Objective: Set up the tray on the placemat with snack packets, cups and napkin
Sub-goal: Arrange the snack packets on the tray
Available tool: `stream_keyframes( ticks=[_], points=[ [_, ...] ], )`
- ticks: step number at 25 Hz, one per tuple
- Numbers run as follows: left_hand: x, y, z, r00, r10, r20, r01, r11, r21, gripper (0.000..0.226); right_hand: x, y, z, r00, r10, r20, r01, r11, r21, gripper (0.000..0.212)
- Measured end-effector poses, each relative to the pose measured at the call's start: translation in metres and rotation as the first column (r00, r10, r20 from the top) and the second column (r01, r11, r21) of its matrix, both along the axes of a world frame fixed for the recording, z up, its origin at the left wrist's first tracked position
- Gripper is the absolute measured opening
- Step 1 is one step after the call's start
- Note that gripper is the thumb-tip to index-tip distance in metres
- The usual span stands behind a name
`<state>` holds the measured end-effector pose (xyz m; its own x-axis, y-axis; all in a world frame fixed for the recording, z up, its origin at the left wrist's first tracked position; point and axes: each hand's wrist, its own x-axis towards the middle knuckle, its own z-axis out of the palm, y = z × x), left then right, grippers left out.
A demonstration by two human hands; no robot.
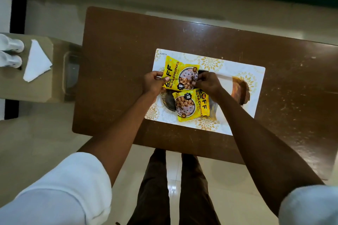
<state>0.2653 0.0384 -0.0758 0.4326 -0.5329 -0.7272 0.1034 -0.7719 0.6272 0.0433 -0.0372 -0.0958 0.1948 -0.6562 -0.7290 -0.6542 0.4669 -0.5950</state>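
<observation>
A white placemat [256, 76] with gold flower prints lies on the brown table. On it sits a dark tray [241, 89] with gold fan patterns. Two yellow snack packets are over the tray. The far packet [178, 73] is pinched at its left edge by my left hand [152, 83] and at its right edge by my right hand [207, 82]. The near packet [192, 105] lies flat on the tray, untouched. Two clear cups [11, 51] and a folded white napkin [36, 62] rest on a side stand at the left.
The brown table [118, 60] has bare surface left and right of the placemat. The beige side stand [27, 89] sits left of the table. A clear container [70, 75] stands between stand and table. My legs are at the table's near edge.
</observation>
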Motion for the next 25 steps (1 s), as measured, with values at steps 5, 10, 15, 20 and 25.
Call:
stream_keyframes(
  ticks=[5,10,15,20,25],
  points=[
    [-0.006,0.005,0.003,1.0,-0.007,0.019,0.006,1.0,0.011,0.028,0.006,0.001,0.002,0.992,0.062,-0.109,-0.07,0.995,-0.073,0.02],
    [0.001,0.009,0.003,1.0,-0.009,-0.017,0.009,1.0,-0.003,0.023,-0.017,0.008,0.014,0.967,-0.253,0.025,0.254,0.964,-0.076,0.017],
    [-0.003,0.013,0.0,1.0,0.003,0.026,-0.003,1.0,0.015,0.019,-0.053,0.039,0.035,0.911,-0.405,0.081,0.399,0.914,0.074,0.02],
    [-0.007,0.011,0.001,0.999,0.033,0.042,-0.034,0.999,0.022,0.017,-0.055,0.054,0.032,0.94,-0.327,0.095,0.309,0.937,0.163,0.014],
    [-0.023,0.02,0.019,0.882,-0.095,0.462,0.116,0.993,-0.017,0.029,-0.049,0.056,0.036,0.945,-0.292,0.15,0.281,0.956,0.089,0.01]
  ],
)
